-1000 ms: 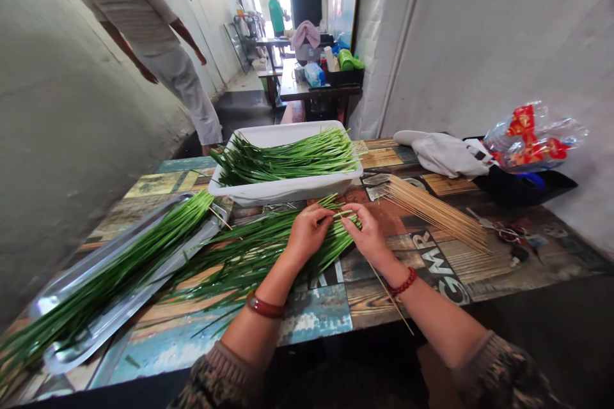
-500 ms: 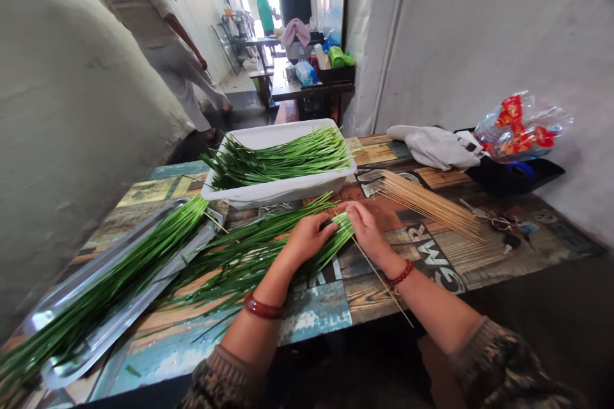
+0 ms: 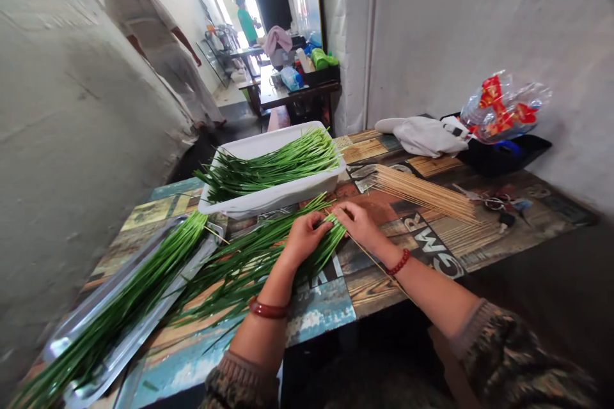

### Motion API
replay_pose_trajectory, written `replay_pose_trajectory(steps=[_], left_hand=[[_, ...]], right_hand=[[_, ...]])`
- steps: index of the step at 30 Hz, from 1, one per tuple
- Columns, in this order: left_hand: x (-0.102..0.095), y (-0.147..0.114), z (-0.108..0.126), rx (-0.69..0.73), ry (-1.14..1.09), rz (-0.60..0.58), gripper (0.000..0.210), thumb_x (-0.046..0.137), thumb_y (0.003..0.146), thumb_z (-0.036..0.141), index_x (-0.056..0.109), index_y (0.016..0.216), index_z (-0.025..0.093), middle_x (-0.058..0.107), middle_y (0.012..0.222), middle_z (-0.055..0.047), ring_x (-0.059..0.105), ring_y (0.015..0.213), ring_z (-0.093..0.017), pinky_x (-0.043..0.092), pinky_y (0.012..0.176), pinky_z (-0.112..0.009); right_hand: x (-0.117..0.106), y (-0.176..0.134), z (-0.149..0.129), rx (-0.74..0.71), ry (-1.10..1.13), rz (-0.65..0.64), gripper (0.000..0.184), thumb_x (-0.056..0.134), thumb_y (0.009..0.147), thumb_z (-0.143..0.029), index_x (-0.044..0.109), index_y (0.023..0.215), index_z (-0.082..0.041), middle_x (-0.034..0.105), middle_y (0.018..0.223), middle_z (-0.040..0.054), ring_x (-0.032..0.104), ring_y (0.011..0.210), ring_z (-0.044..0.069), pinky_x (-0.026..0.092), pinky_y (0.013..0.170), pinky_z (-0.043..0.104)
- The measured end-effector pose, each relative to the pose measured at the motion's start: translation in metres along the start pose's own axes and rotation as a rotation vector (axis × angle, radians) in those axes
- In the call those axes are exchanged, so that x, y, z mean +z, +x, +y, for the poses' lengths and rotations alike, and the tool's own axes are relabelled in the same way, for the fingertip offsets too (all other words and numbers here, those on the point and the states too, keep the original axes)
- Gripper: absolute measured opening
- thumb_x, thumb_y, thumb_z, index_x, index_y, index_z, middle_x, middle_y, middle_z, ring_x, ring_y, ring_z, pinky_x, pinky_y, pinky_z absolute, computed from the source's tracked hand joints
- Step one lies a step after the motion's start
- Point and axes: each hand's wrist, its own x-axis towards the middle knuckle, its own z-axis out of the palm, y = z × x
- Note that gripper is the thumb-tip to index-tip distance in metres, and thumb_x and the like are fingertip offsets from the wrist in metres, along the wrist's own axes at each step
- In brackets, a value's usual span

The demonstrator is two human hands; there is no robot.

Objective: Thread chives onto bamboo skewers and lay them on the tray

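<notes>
My left hand is closed around the pale stem ends of a bunch of garlic chives, whose long green leaves trail left over the table. Pressed against the same stem ends, my right hand has its fingertips bent inward. A thin bamboo skewer runs from the stems below my right hand toward the table's front edge, partly hidden by my wrist. Whether the right fingers grip the skewer too is hidden. More chives lie just behind my hands.
Behind my hands stands a white plastic tub of chives. A metal tray at left holds a skewered bunch. Bamboo skewers, scissors, a white cap and a black tray lie right. A person is beyond the table.
The camera view has tilted and shifted slightly. My right fingers have moved a little on the stem ends, and the skewer now lies closer under my right wrist. The person at back left has moved.
</notes>
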Motion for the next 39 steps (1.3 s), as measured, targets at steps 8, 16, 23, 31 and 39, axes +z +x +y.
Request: replay_pose_trajectory(steps=[8,16,23,31,39], left_hand=[[-0.016,0.001,-0.009,-0.026,0.061,0.245,0.024,0.055,0.084,0.030,0.070,0.093,0.014,0.072,0.086,-0.007,0.064,0.077,-0.017,0.046,0.070,-0.025],[-0.036,0.008,-0.005,-0.060,0.224,0.278,0.025,0.052,0.084,0.029,0.071,0.092,0.015,0.073,0.083,-0.007,0.063,0.074,-0.017,0.045,0.066,-0.024],[-0.041,0.025,0.001,-0.107,0.443,0.197,0.029,0.048,0.085,0.029,0.073,0.089,0.016,0.074,0.085,-0.007,0.063,0.075,-0.019,0.042,0.067,-0.026],[-0.035,0.037,-0.009,-0.144,0.586,0.136,0.031,0.043,0.088,0.027,0.073,0.090,0.018,0.073,0.087,-0.007,0.063,0.078,-0.019,0.041,0.069,-0.027],[-0.024,0.034,-0.009,-0.017,0.791,0.139,0.020,0.054,0.083,0.023,0.073,0.089,0.020,0.066,0.090,-0.009,0.058,0.086,-0.022,0.042,0.075,-0.031]], right_hand=[[0.005,0.002,0.016,0.001,-0.267,0.043,0.016,0.054,0.081,-0.029,0.064,0.075,-0.018,0.065,0.070,0.0028,0.057,0.064,0.015,0.041,0.061,0.025],[0.004,0.002,0.011,0.093,0.046,0.021,0.030,0.055,0.082,-0.044,0.065,0.077,-0.016,0.064,0.070,0.0031,0.056,0.063,0.016,0.044,0.058,0.025],[0.001,0.000,0.009,0.226,0.248,-0.010,0.053,0.039,0.089,-0.058,0.066,0.080,-0.014,0.060,0.062,0.0023,0.050,0.050,0.013,0.036,0.043,0.023],[0.006,0.003,0.014,0.011,-0.199,0.052,0.025,0.048,0.084,-0.029,0.067,0.073,-0.016,0.068,0.071,0.0051,0.061,0.066,0.017,0.041,0.062,0.026],[0.005,0.001,0.012,-0.071,-0.310,0.063,0.025,0.047,0.089,-0.029,0.069,0.081,-0.018,0.070,0.076,0.0057,0.063,0.068,0.017,0.042,0.063,0.026]])
